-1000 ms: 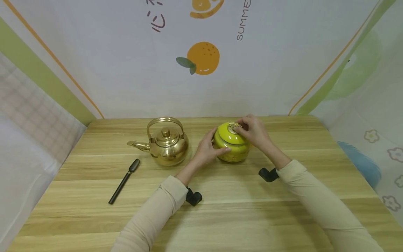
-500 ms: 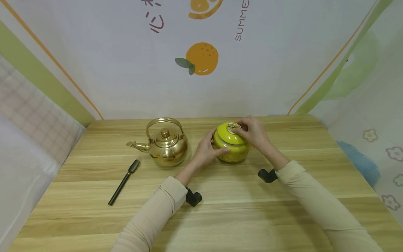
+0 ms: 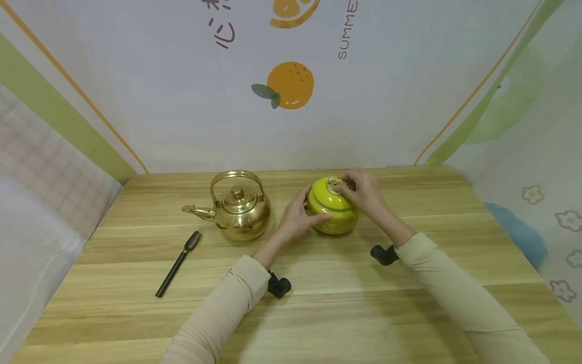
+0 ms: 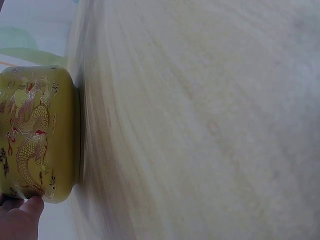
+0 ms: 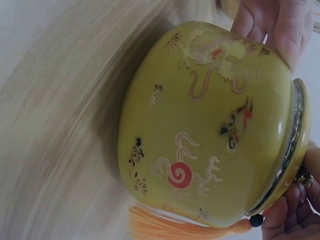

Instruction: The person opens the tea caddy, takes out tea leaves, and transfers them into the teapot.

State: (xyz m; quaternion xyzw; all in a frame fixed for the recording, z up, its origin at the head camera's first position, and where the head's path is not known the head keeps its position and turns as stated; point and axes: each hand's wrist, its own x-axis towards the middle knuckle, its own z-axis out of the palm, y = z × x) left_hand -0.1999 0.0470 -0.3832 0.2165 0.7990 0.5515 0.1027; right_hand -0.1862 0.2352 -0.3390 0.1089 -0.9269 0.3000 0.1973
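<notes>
A round yellow jar painted with dragons stands on the wooden table with its lid on. My left hand holds the jar's left side, thumb across its front. My right hand pinches the gold knob on top of the lid. An orange tassel hangs from the jar in the right wrist view.
A brass kettle stands just left of the jar, spout pointing left. A black scoop lies on the table at the front left. Printed fabric walls close in the back and both sides.
</notes>
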